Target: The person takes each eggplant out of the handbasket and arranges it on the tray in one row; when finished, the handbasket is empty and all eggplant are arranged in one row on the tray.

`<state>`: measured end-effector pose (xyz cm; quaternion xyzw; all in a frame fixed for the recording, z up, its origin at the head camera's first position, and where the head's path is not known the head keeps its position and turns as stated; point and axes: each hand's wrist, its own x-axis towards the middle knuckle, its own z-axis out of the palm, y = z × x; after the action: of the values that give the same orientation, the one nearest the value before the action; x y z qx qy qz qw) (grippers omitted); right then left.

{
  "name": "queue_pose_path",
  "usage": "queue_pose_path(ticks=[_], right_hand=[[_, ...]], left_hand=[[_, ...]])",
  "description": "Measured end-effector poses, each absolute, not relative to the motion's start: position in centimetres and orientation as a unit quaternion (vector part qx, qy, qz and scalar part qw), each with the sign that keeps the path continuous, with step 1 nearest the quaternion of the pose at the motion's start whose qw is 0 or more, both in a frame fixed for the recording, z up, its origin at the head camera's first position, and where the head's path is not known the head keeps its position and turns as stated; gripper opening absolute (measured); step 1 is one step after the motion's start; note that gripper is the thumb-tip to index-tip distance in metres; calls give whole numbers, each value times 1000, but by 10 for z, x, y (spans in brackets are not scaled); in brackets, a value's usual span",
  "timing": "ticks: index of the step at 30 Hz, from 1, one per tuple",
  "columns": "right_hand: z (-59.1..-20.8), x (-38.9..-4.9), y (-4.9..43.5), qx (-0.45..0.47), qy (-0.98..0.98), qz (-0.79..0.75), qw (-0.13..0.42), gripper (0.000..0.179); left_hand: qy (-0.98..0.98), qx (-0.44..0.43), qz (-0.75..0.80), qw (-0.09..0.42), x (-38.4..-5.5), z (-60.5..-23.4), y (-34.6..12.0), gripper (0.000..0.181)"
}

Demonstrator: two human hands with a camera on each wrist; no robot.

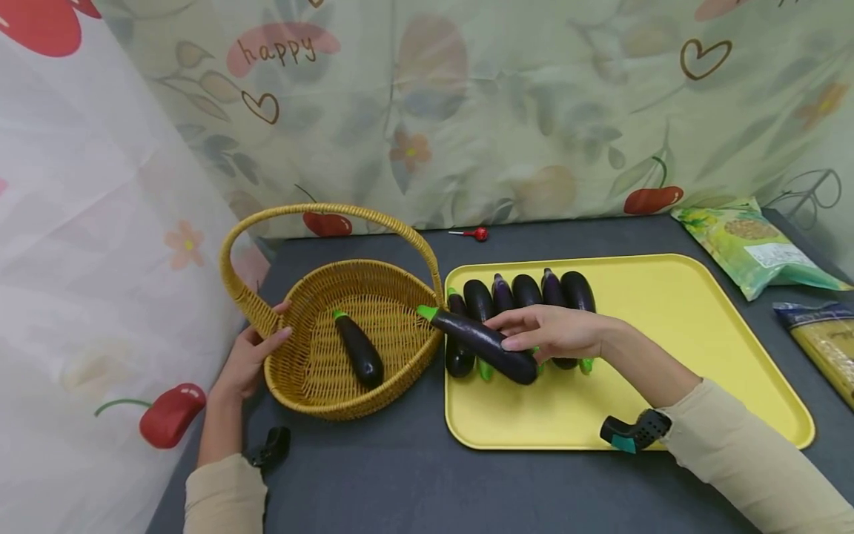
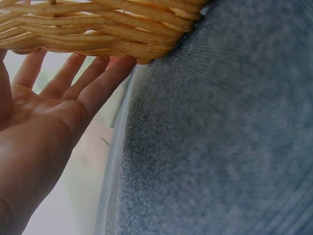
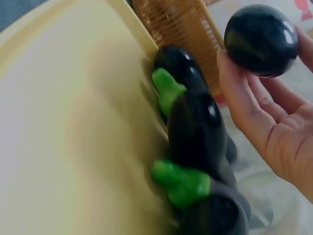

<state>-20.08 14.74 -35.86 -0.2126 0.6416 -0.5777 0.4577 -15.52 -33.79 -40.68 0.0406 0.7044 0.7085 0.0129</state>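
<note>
My right hand (image 1: 563, 334) pinches an eggplant (image 1: 475, 340) between thumb and fingers, above the left part of the yellow tray (image 1: 674, 319). Its green stem end points left, over the rim of the wicker basket (image 1: 402, 377). In the right wrist view the blunt end of the held eggplant (image 3: 261, 41) faces the camera. My left hand (image 1: 243, 365) holds the basket's left side at the handle base, thumb on the rim. Inside the basket lies another eggplant (image 1: 359, 352). Several more eggplants (image 1: 479, 298) lie in a row on the tray, partly hidden by my right hand.
A green-and-yellow bag (image 1: 757, 241) and a second packet (image 1: 823, 341) lie right of the tray. Behind the tray is a small red object with a thin tip (image 1: 479, 234). The basket's tall handle (image 1: 327, 210) arches over it. Printed cloth hangs behind and at left.
</note>
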Motion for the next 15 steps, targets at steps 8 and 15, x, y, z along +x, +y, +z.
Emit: queue_pose_path(ticks=[8, 15], right_hand=[[-361, -200, 175, -214, 616, -602, 461, 55], [-361, -198, 200, -218, 631, -598, 445, 57]], left_hand=[[703, 42, 709, 14, -155, -407, -339, 48], [700, 37, 713, 17, -156, -408, -338, 50]])
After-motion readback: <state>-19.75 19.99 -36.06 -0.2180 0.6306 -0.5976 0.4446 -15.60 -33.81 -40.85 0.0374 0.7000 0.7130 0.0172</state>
